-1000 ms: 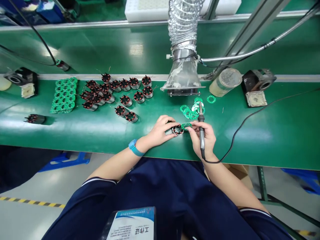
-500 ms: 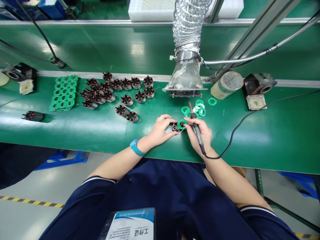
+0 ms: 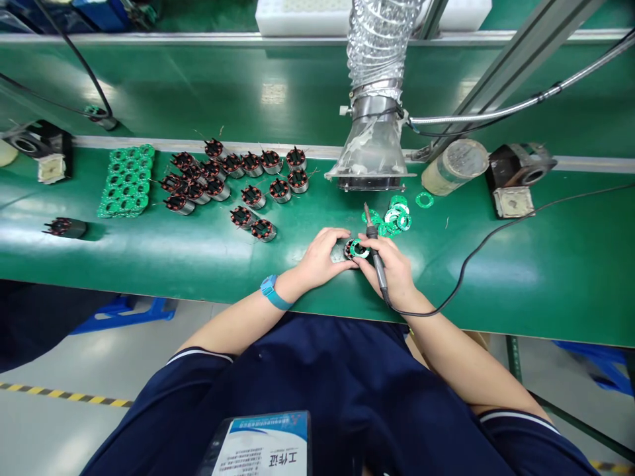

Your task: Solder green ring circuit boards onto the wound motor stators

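Observation:
My left hand (image 3: 321, 258) grips the side of a motor stator (image 3: 348, 250) with dark and copper-coloured windings, on the green bench in front of me. A green ring-shaped board (image 3: 359, 248) lies over the stator's top. The fingertips of my right hand (image 3: 393, 268) are at the ring's right edge, and a soldering iron (image 3: 378, 264) rests in the same hand, its tip pointing away from me. Just beyond, loose green rings (image 3: 397, 215) lie in a small pile. Several more stators (image 3: 198, 178) stand to the left.
A fume hood (image 3: 372, 155) on a clear duct hangs beyond my hands. A jar (image 3: 455, 166) and an iron holder (image 3: 518, 175) stand at the right. Stacked green boards (image 3: 126, 182) lie at the left. The iron's cord (image 3: 476, 254) crosses the bench's right side.
The ring has come down and left onto the stator, and its tilt differs. My right hand has moved left with the iron.

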Demonstrator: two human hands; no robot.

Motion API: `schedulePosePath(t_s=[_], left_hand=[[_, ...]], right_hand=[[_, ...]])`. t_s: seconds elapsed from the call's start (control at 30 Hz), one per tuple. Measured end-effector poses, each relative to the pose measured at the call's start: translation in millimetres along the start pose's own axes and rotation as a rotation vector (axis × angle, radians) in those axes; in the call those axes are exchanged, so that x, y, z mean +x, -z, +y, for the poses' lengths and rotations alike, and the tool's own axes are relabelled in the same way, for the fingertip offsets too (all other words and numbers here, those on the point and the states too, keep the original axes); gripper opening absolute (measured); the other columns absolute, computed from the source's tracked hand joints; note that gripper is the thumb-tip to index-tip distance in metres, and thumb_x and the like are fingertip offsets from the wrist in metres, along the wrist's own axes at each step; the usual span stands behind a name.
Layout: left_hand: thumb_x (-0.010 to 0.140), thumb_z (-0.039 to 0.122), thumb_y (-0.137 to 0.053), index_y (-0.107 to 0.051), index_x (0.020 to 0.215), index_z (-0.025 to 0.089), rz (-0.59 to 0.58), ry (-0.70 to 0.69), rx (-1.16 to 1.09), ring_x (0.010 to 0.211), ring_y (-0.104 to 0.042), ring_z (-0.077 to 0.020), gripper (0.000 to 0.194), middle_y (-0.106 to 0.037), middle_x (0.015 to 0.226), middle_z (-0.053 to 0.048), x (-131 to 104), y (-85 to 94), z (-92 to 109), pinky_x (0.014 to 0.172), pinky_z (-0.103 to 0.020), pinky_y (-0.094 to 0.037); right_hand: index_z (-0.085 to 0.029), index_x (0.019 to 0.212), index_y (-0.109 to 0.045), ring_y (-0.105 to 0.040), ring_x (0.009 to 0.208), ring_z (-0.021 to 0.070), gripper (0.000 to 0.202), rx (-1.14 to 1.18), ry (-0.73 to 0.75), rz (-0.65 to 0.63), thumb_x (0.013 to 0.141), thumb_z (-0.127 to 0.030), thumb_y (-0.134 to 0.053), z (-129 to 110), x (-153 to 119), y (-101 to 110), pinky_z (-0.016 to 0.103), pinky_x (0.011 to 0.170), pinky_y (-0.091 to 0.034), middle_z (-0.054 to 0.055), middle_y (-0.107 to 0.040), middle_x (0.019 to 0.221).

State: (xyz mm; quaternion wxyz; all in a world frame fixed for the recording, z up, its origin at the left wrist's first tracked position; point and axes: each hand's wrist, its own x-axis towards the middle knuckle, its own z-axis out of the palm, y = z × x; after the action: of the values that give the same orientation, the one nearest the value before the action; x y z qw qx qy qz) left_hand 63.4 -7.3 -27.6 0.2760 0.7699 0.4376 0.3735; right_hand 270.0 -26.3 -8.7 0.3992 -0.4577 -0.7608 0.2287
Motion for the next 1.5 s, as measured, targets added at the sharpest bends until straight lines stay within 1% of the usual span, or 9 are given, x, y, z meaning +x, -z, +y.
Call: schedulePosePath(t_s=[0.2,0.47,0.73,0.9,1.07,1.17,1.3,1.4,1.5], left_hand=[[0.084,0.044,-0.081,-0.055,0.122,0.02,0.0,0.081,-0.015,0.108,-0.069,-0.0239,0.052,-0.068,0.113,-0.01,-2,-4.7,1,0.093,-0.041,-0.057],[0.083,0.048,-0.081,-0.053,0.119,0.02,-0.003,0.054,0.01,0.107,-0.069,-0.0241,0.053,-0.069,0.112,-0.01,-3,-6.4,2,0.092,-0.04,-0.056],[0.089,0.048,-0.075,-0.056,0.12,0.018,0.039,-0.12,0.058,0.106,-0.067,-0.0244,0.047,-0.07,0.111,-0.012,-2,-7.0,-2,0.089,-0.039,-0.054],[0.09,0.048,-0.073,-0.058,0.123,0.018,0.01,-0.131,0.121,0.102,-0.066,-0.0247,0.046,-0.072,0.111,-0.011,1,-7.1,2,0.09,-0.04,-0.053],[0.095,0.044,-0.068,-0.059,0.124,0.016,0.0,-0.117,0.171,0.099,-0.066,-0.0261,0.041,-0.072,0.106,-0.012,-7,-12.4,11,0.089,-0.042,-0.054],[0.093,0.044,-0.071,-0.055,0.134,0.016,0.007,-0.059,0.136,0.105,-0.067,-0.028,0.052,-0.071,0.112,-0.014,-15,-10.3,14,0.092,-0.045,-0.055],[0.089,0.039,-0.076,-0.037,0.151,0.021,-0.141,0.064,-0.176,0.105,-0.069,-0.023,0.076,-0.068,0.125,-0.014,-13,12.1,13,0.094,-0.04,-0.056],[0.094,0.032,-0.067,-0.036,0.15,0.021,-0.276,0.202,-0.417,0.096,-0.07,-0.0176,0.064,-0.068,0.125,-0.016,-6,30.8,13,0.088,-0.035,-0.058],[0.084,0.033,-0.079,-0.037,0.149,0.021,-0.315,0.234,-0.339,0.101,-0.069,-0.0204,0.078,-0.064,0.134,-0.018,-3,30.9,16,0.085,-0.035,-0.059]], right_hand=[[-0.029,0.12,-0.063,-0.069,0.118,0.0292,0.028,-0.102,0.007,0.006,0.093,-0.024,-0.068,-7,0,-1,0.051,0.1,-0.057,0.009,-0.073,0.129],[-0.03,0.113,-0.063,-0.066,0.128,0.0251,0.02,0.14,-0.016,-0.082,0.093,-0.026,-0.069,9,3,4,0.047,0.109,-0.053,0.006,-0.072,0.131],[-0.027,0.111,-0.062,-0.07,0.123,0.0239,0.019,0.262,-0.052,-0.162,0.093,-0.031,-0.07,17,11,3,0.042,0.104,-0.057,0.007,-0.074,0.127],[-0.03,0.117,-0.062,-0.069,0.125,0.025,0.026,0.264,-0.01,-0.248,0.093,-0.033,-0.071,25,16,13,0.042,0.105,-0.057,0.006,-0.071,0.134],[-0.03,0.127,-0.059,-0.069,0.125,0.0274,0.045,0.159,-0.052,-0.085,0.087,-0.038,-0.079,17,-1,16,0.046,0.106,-0.057,0.008,-0.07,0.137],[-0.028,0.126,-0.06,-0.07,0.121,0.0301,0.051,0.071,-0.04,0.014,0.082,-0.042,-0.084,8,-12,12,0.049,0.103,-0.058,0.012,-0.071,0.133],[-0.027,0.125,-0.06,-0.071,0.116,0.0308,0.05,0.027,0.007,0.081,0.083,-0.041,-0.083,2,-16,9,0.05,0.099,-0.059,0.013,-0.073,0.128],[-0.028,0.125,-0.059,-0.069,0.118,0.0305,0.05,0.041,0.049,0.063,0.083,-0.038,-0.083,3,-12,7,0.05,0.098,-0.059,0.012,-0.073,0.128],[-0.028,0.122,-0.06,-0.07,0.113,0.0287,0.039,0.016,0.105,0.012,0.088,-0.032,-0.078,4,-6,6,0.047,0.096,-0.058,0.01,-0.075,0.122]])
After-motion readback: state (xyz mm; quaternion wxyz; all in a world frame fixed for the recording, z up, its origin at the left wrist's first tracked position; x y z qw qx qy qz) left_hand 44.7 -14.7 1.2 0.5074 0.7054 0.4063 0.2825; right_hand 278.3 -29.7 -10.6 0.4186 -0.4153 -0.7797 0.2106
